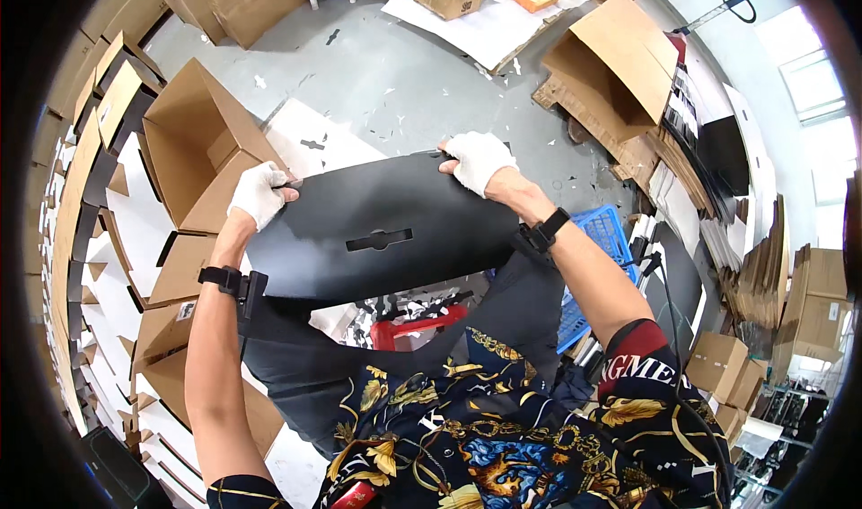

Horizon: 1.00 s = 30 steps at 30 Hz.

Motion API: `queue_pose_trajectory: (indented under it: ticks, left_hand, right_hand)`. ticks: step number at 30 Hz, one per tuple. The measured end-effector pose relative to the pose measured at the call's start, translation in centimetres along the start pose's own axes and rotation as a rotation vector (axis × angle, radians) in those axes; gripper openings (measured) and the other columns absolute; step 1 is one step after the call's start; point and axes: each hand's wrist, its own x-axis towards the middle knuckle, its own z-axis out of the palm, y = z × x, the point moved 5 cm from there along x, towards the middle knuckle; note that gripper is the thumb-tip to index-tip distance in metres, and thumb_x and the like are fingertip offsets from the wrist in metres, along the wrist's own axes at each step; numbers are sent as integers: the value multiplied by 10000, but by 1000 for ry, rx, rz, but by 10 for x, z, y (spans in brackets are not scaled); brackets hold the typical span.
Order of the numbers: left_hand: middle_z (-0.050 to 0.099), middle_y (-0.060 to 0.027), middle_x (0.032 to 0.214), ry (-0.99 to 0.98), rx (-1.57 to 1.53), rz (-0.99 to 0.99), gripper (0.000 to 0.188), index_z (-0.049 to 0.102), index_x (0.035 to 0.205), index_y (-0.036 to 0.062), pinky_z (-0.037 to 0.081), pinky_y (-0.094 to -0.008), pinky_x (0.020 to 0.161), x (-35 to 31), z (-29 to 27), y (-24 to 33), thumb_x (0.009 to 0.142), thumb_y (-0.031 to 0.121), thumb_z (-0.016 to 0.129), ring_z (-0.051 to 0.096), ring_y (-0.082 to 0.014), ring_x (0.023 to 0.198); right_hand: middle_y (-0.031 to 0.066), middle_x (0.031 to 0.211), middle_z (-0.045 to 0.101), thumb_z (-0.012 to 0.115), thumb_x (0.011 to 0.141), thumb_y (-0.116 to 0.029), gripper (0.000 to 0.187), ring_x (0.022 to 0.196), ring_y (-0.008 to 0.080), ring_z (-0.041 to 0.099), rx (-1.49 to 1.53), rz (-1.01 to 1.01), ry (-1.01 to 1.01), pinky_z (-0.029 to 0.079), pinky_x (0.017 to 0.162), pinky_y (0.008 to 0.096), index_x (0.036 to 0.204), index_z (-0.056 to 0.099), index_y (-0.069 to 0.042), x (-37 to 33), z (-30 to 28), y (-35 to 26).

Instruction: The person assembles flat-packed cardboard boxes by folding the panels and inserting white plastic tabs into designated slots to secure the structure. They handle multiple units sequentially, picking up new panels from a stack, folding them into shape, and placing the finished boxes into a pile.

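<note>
A black cardboard sheet [404, 199] with a slot-shaped cut-out rests across my thighs, tilted up toward its far edge. My left hand [260, 194], in a white fingerless glove, pinches its far left corner between thumb and fingers. At the far edge, right of the middle, my gloved right hand [478, 162] grips the same sheet, fingers curled over the rim. Through the cut-out only dark cloth or shadow shows. Below the sheet, between my legs, lie a red plastic object [418, 327] and scattered black and white offcuts [395, 307].
An open brown carton [202, 141] stands left of the sheet, near stacked white and black cardboard pieces [117, 213]. A blue crate [602, 240] sits by my right leg. Farther right are another open carton [615, 60] and piled flat cardboard [763, 267]. Scraps litter the grey floor [359, 69].
</note>
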Motion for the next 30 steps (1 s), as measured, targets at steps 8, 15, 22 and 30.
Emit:
queue_pose_trajectory:
  ticks: [8, 15, 22, 30]
  left_hand:
    - [750, -97, 836, -175, -154, -222, 178, 748, 895, -28, 527, -311, 707, 39, 36, -28, 737, 3, 824, 660, -151, 743]
    - [757, -122, 842, 18, -308, -245, 175, 703, 829, -50, 540, -297, 705, 45, 59, -75, 699, -90, 813, 691, -159, 765]
    - [757, -125, 829, 28, -326, -254, 154, 661, 774, -28, 538, -299, 697, 41, 56, -70, 724, -98, 789, 695, -144, 776]
    - [749, -100, 792, 17, -199, -316, 122, 735, 813, -21, 530, -284, 675, 41, 53, -54, 724, -64, 807, 660, -135, 709]
  right_hand:
    - [174, 905, 731, 769, 791, -251, 260, 841, 349, 698, 211, 24, -141, 530, 758, 413, 1005, 773, -105, 51, 66, 61]
    - [135, 929, 737, 794, 749, -124, 247, 866, 264, 698, 274, 186, 28, 535, 769, 343, 985, 771, -57, 59, 89, 65]
    - [109, 902, 733, 814, 718, -59, 219, 801, 219, 675, 581, 250, 210, 528, 738, 325, 922, 746, -19, 48, 94, 70]
    - [112, 835, 732, 812, 703, -65, 157, 768, 241, 694, 342, 265, 135, 537, 718, 332, 848, 754, -40, 61, 91, 72]
